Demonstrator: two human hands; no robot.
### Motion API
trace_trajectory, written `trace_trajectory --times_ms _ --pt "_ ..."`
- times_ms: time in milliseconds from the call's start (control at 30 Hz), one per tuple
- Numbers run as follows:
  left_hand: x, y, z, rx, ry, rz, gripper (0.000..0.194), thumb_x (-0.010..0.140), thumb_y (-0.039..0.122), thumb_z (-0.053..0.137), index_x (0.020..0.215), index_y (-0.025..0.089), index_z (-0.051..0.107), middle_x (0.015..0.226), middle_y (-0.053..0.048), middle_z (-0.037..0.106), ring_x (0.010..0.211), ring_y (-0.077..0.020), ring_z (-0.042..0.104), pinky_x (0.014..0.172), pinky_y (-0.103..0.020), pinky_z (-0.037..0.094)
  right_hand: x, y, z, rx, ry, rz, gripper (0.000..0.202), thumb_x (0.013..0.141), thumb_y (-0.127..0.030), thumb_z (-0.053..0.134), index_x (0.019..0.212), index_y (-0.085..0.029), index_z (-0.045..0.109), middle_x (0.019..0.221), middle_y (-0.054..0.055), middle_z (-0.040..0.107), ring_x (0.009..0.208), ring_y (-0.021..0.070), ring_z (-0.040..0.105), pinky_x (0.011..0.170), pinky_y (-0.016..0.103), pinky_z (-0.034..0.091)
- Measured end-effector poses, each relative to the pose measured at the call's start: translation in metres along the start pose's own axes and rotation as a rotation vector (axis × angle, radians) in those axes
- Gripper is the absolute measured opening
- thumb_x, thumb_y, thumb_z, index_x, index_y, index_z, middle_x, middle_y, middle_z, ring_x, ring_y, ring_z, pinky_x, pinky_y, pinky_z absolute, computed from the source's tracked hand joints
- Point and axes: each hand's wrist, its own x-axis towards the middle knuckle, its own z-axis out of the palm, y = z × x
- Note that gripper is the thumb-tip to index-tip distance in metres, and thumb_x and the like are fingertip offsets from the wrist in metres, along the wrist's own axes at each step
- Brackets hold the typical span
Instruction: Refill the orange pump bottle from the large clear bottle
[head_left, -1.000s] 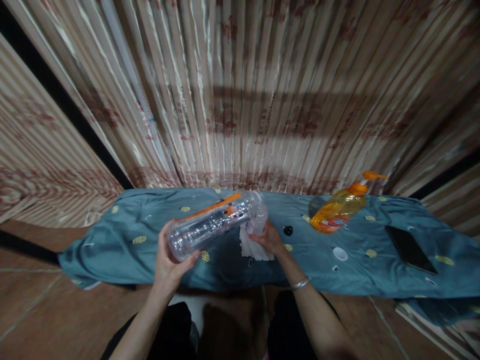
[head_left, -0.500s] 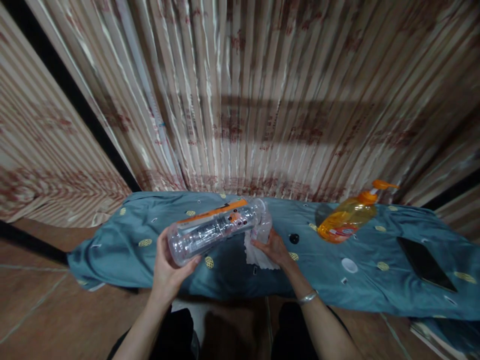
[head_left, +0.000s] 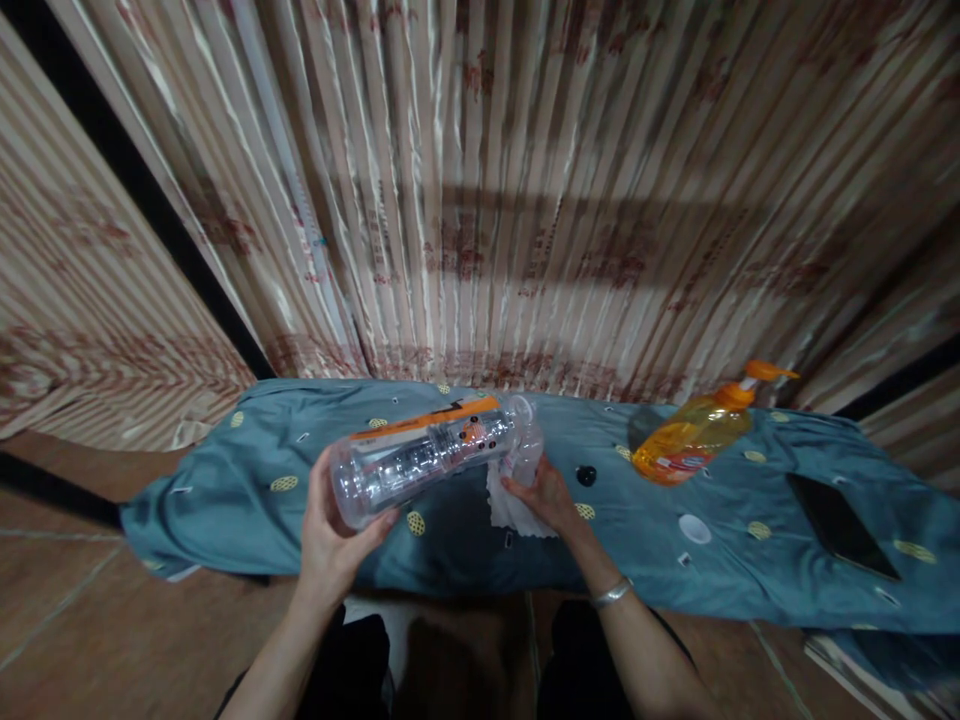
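"What's over the teal cloth-covered table?"
"Tilted clear plastic bottle, left hand curled round its left end."
"Nearby?"
"Orange pump bottle by the far edge; flat black phone, right end."
"Right hand?"
"Bent, pinching white tissue at the clear bottle's right end, near a black piece."

Some fingers of the left hand are hidden behind the clear bottle, whose small print is too blurred to read. At its far end, the exact border with the white tissue is not clear, and this tissue hides part of the right hand. The label of the pump bottle, near the cloth's back edge, is unreadable. The cloth's right end is cut off by the picture's edge, and both forearms by the bottom.
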Motion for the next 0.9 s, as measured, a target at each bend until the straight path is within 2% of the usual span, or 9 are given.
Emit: trace_trajectory --times_ms 133,333,433,533,633,767,900 --pt "0.0 0.001 -0.003 0.004 -0.036 0.022 0.1 0.053 0.044 0.098 0.139 0.02 0.055 0.14 -0.018 0.064 0.125 -0.0391 0.069 0.099 -0.048 0.061 0.0 -0.001 0.0 0.007 -0.01 0.002 0.057 0.078 -0.027 0.083 0.131 -0.021 0.064 0.118 0.011 0.081 0.11 0.0326 0.079 0.098 0.045 0.064" --pt "0.001 -0.002 -0.007 0.071 -0.091 0.109 0.095 0.06 0.038 0.097 0.143 0.02 0.053 0.145 -0.017 0.061 0.13 -0.0382 0.066 0.105 -0.047 0.059 0.0 -0.005 0.007 -0.053 0.037 0.062 0.059 0.075 -0.026 0.082 0.131 -0.02 0.063 0.114 0.012 0.082 0.105 0.0335 0.08 0.094 0.047 0.065" --pt "0.001 -0.001 -0.003 0.048 -0.054 0.1 0.098 0.057 0.038 0.098 0.142 0.021 0.052 0.145 -0.017 0.06 0.134 -0.0388 0.063 0.11 -0.049 0.056 0.0 -0.006 0.011 -0.079 0.046 0.101 0.06 0.076 -0.028 0.082 0.131 -0.018 0.062 0.114 0.014 0.081 0.107 0.0335 0.08 0.096 0.044 0.064" --pt "0.001 0.002 0.002 0.02 0.011 0.064 0.095 0.052 0.039 0.098 0.134 0.021 0.054 0.141 -0.017 0.062 0.133 -0.0397 0.062 0.112 -0.052 0.053 0.0 -0.005 0.014 -0.097 0.056 0.105 0.059 0.076 -0.032 0.081 0.13 -0.02 0.061 0.114 0.011 0.081 0.107 0.0321 0.08 0.096 0.042 0.064" --pt "0.001 0.004 0.004 0.008 0.037 0.03 0.092 0.049 0.039 0.098 0.129 0.022 0.055 0.139 -0.017 0.064 0.13 -0.04 0.063 0.11 -0.052 0.054 -0.001 -0.004 0.016 -0.116 0.074 0.104 0.058 0.076 -0.033 0.08 0.129 -0.022 0.06 0.113 0.009 0.081 0.107 0.0316 0.08 0.095 0.043 0.064" --pt "0.001 0.002 0.003 0.004 0.015 0.007 0.095 0.047 0.037 0.099 0.129 0.023 0.054 0.142 -0.016 0.062 0.133 -0.0402 0.062 0.107 -0.05 0.057 -0.002 -0.003 0.018 -0.125 0.091 0.1 0.056 0.077 -0.032 0.08 0.128 -0.023 0.06 0.112 0.009 0.082 0.107 0.0309 0.08 0.095 0.041 0.064" --pt "0.002 -0.001 0.004 -0.009 0.07 0.025 0.094 0.047 0.041 0.099 0.129 0.026 0.056 0.136 -0.014 0.063 0.129 -0.0389 0.064 0.107 -0.05 0.057 -0.002 -0.003 0.019 -0.156 0.107 0.098 0.055 0.077 -0.032 0.082 0.127 -0.023 0.06 0.114 0.01 0.082 0.107 0.0322 0.081 0.094 0.041 0.064"
